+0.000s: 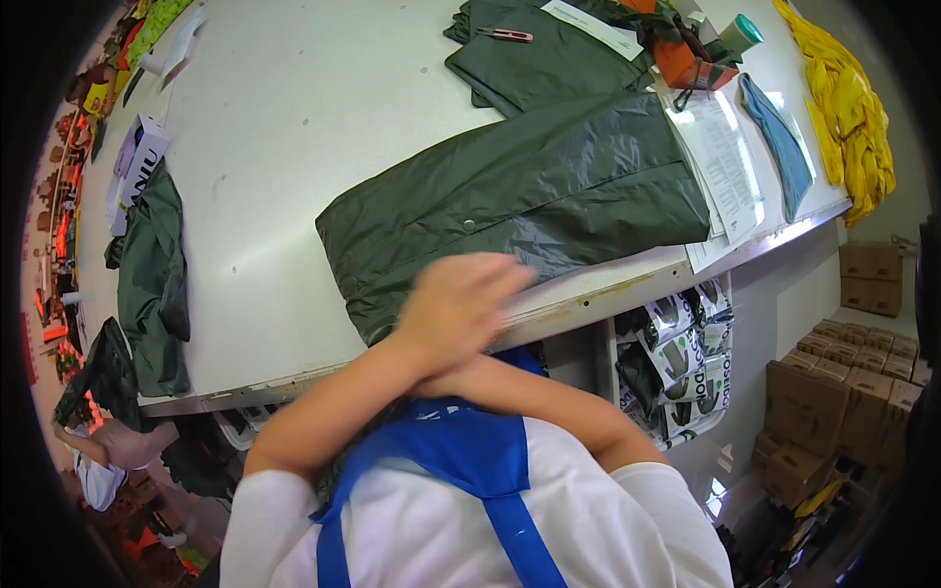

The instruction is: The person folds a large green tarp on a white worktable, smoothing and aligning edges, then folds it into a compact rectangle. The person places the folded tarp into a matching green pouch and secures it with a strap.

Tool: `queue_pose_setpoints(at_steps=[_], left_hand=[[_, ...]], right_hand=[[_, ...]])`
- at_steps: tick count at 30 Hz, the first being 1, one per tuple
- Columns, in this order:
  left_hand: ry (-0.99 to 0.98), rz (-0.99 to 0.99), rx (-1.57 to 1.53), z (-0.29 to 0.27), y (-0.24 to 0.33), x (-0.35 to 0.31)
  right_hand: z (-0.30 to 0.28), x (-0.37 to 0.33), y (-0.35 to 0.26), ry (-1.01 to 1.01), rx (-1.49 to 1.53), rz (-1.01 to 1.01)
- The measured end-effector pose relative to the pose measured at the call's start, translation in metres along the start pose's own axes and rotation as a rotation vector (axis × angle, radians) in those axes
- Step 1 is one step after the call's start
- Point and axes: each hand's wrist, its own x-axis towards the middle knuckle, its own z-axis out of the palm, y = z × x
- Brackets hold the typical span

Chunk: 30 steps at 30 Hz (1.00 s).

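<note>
A folded dark green waterproof garment [529, 181] with a shiny surface and a round snap button lies across the near part of the white table [265, 147]. Over its near edge is my left hand [461, 304], slightly blurred. Its fingers stretch to the right with nothing visible in them. My forearms cross, the left on top. The right forearm [539, 397] reaches leftward under it, and the right hand is hidden behind the left wrist and forearm.
Behind lies more green fabric [549, 59] with a small cutter [505, 34]. Printed sheets [720, 167], an orange box [686, 64] and yellow fabric [843, 98] sit right. Packed bags fill a basket [676, 363] below the table edge; cartons [804, 412] stand beyond. Another person works far left.
</note>
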Motion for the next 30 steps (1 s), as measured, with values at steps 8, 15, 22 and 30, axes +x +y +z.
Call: queue_pose_setpoints(at_steps=[8,15,22,30], left_hand=[[0.107,-0.689,0.245,0.008,-0.020,-0.151],[0.127,-0.722,0.408,-0.019,-0.036,-0.203],[0.180,-0.762,0.199,-0.066,-0.048,-0.205],[0.036,-0.842,0.625,-0.013,-0.144,-0.130]], right_hand=[[-0.286,-0.191,0.167,1.356,-0.925,0.832],[-0.296,-0.162,0.136,1.093,-0.555,0.745],[-0.264,-0.144,0.129,1.133,-0.767,0.762],[-0.235,-0.064,0.136,0.595,-1.157,0.766]])
